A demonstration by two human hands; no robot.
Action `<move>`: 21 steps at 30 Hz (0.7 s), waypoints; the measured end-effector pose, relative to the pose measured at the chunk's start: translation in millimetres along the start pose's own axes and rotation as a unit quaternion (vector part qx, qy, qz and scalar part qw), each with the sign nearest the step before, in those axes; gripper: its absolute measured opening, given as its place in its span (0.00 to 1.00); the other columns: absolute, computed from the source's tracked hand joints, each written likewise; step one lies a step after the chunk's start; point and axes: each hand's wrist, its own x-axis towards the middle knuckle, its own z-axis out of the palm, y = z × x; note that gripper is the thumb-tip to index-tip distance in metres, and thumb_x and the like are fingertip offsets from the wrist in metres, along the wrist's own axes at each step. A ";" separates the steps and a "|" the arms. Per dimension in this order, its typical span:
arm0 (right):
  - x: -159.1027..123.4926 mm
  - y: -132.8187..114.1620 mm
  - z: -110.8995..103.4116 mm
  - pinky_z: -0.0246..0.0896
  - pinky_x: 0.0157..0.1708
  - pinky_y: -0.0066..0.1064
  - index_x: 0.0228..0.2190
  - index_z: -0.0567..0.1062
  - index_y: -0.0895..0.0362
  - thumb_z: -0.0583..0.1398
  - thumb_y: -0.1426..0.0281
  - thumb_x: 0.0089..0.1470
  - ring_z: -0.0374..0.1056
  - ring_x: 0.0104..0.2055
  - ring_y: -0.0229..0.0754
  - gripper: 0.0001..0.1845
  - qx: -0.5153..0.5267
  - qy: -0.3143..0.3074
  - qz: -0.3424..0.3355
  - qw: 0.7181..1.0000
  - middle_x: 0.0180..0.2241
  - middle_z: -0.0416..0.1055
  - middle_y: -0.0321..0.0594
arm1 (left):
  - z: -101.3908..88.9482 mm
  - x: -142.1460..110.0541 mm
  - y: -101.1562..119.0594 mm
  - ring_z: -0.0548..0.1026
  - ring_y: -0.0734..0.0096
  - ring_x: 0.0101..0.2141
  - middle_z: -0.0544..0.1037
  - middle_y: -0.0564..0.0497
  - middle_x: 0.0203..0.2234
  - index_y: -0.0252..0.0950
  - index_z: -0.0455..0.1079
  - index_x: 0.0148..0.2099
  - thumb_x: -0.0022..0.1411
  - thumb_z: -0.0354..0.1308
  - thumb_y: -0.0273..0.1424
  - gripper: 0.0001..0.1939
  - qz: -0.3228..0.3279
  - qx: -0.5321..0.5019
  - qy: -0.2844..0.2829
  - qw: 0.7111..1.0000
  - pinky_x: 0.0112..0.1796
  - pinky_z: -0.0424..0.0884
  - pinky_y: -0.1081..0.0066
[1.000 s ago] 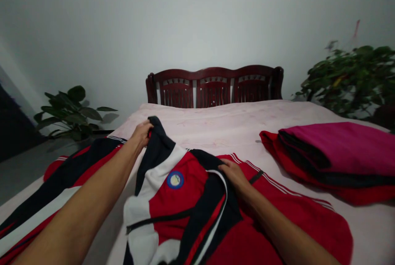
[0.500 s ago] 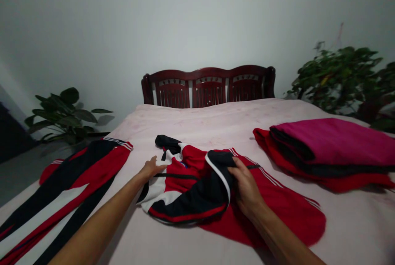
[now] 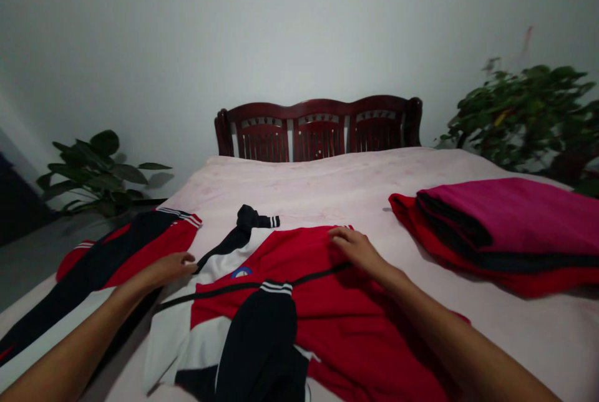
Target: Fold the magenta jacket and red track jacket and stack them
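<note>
1. We have a red, black and white sports jacket (image 3: 322, 308) spread on the bed at 12 o'clock, its chest turned up, with a small round blue badge (image 3: 241, 272) partly showing.
2. Our right hand (image 3: 355, 249) lies open on the red cloth, fingers extended and not clenched; its weight seems to keep that upper edge flat.
3. Our left hand (image 3: 171, 268) sits at 10 o'clock, fingers loosely curled beside the jacket's white panel; we cannot tell whether it grasps anything.
4. One striped black sleeve (image 3: 246, 221) reaches towards 12 o'clock, while a second black sleeve (image 3: 257, 346) lies across the jacket's lower front, so the garment is not fully flat.
5. Red and black track trousers (image 3: 159, 246) lie at 10 o'clock on the pale pink bedsheet (image 3: 327, 183), apart from the jacket.
6. A folded magenta and red cloth stack (image 3: 505, 218) rests at 2 o'clock, out of our hands' way.
</note>
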 end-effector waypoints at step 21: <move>99.1 66.8 -103.6 0.62 0.49 0.48 0.59 0.66 0.60 0.56 0.63 0.60 0.64 0.58 0.62 0.28 -0.428 0.162 0.176 0.871 0.57 0.64 0.62 | 57.9 56.6 90.9 0.73 0.54 0.50 0.75 0.41 0.49 0.37 0.70 0.55 0.60 0.57 0.39 0.23 0.155 0.091 0.136 0.974 0.52 0.68 0.60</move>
